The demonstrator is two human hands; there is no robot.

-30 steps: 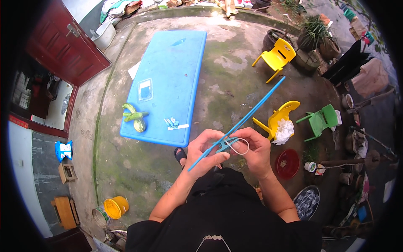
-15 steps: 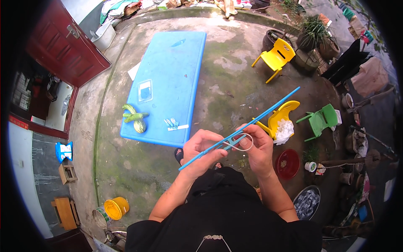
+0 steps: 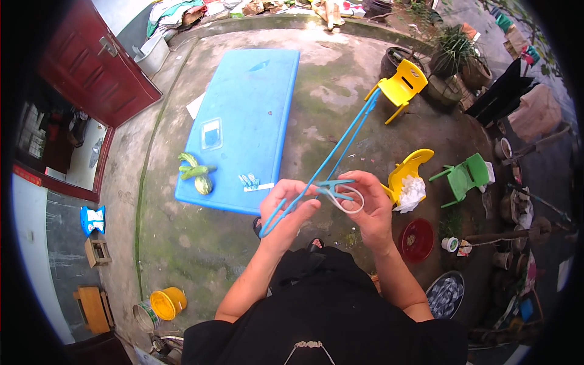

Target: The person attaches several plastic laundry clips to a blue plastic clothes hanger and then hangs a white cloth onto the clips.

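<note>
Left hand: grasping the near end of a long, narrow frame of thin blue rod, fingers curled about it.
Right hand: pinching a small teal plastic clip between thumb and fingers.
White loop: a thin, pale ring hanging by the clip, against the right fingers.
Frame: slanting up and away to the upper right — two rails, the far end overlapping a yellow plastic chair in view.
Clip: between the hands, just beside the frame; whether it bites a rail, I cannot tell.
Tabletop: a blue rectangular plastic table bearing green striped gourds, a clear shallow plastic box and small teal-and-white pieces.
Right side: a second yellow chair holding crumpled white material — beside it, a green plastic chair.
</note>
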